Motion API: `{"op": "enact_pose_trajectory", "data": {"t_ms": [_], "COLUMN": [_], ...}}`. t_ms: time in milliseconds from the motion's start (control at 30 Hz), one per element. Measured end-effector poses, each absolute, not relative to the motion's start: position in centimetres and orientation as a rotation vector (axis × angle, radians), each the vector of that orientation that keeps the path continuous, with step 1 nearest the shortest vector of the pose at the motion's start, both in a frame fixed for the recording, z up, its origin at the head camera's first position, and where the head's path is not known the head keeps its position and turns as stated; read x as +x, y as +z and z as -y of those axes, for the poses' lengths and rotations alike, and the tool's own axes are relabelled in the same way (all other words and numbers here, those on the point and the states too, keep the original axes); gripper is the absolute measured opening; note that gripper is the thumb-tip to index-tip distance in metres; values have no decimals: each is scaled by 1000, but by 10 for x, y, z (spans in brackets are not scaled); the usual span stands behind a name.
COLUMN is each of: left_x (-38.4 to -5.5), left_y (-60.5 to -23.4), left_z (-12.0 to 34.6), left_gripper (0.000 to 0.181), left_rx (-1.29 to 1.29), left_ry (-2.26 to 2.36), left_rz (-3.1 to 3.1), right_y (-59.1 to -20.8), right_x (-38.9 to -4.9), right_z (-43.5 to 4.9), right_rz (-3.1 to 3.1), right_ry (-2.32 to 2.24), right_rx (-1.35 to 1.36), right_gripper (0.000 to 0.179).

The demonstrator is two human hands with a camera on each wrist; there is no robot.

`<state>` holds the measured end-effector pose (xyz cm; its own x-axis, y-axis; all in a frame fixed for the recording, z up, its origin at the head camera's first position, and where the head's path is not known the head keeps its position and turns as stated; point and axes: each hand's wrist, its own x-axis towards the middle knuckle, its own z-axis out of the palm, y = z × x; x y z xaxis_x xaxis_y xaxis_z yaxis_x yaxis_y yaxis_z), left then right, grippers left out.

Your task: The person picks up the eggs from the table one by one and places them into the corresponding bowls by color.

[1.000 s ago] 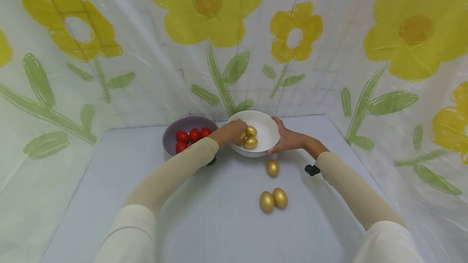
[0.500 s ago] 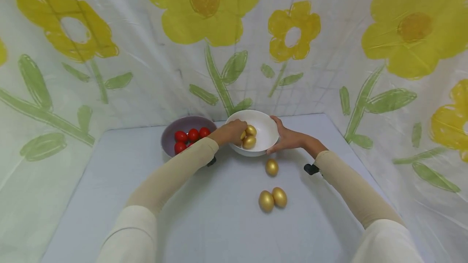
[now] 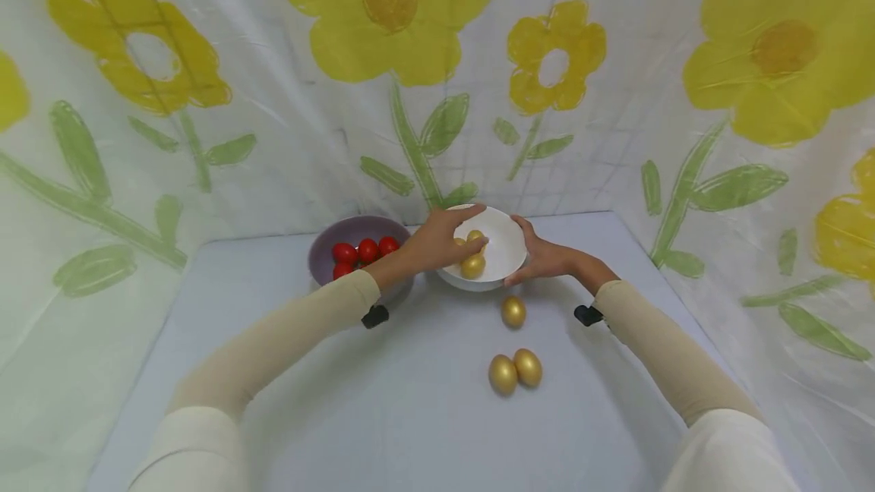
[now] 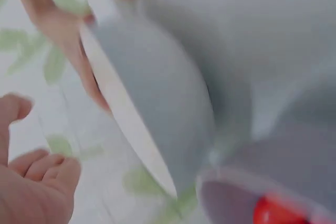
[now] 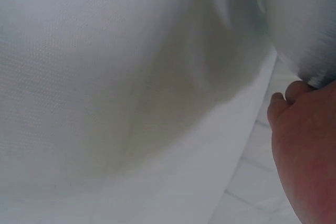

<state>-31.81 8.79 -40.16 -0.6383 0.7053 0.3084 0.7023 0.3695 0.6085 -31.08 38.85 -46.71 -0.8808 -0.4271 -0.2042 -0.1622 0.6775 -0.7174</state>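
A white bowl (image 3: 504, 238) stands at the back of the table with several gold eggs (image 3: 472, 266) inside. My left hand (image 3: 440, 240) is over its left side, thumb and fingers spread apart. In the left wrist view that hand (image 4: 39, 187) holds nothing, apart from the bowl's outer wall (image 4: 157, 87). My right hand (image 3: 544, 258) grips the bowl's right rim between thumb and fingers. Right wrist view: the fingers of this hand (image 5: 310, 145) are at the bowl's underside (image 5: 304, 19). In front of the bowl lies one gold egg (image 3: 513, 311).
To the left stands a purple bowl (image 3: 320, 253) with several shiny red rounded things (image 3: 368, 250), partly behind my left forearm. Nearer me, two gold eggs (image 3: 503, 374) lie side by side on the pale tablecloth (image 3: 410, 416). A flower-printed curtain (image 3: 273, 135) hangs close behind the bowls.
My left hand was curled down inside the white bowl among the gold eggs; it has lifted and spread its fingers, shifting slightly back. My right hand keeps its grip on the rim.
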Motion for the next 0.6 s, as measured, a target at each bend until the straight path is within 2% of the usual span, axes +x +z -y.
{"op": "enact_pose_trajectory", "data": {"t_ms": [300,600], "left_x": [-222,-170], "left_y": [-428,-475], "left_z": [-91,-89], "left_gripper": [69,79], "left_rx": [1204,1021], "left_ry": [1612,1520], "left_rz": [-2309,-2134], "right_y": [-467,-464], "right_x": [-313,-313], "right_z": [-391,-395], "right_rz": [-2528,-2559], "right_ry": [-1048,-1009], "right_rx": [-494,-411], "right_gripper": [144,144]}}
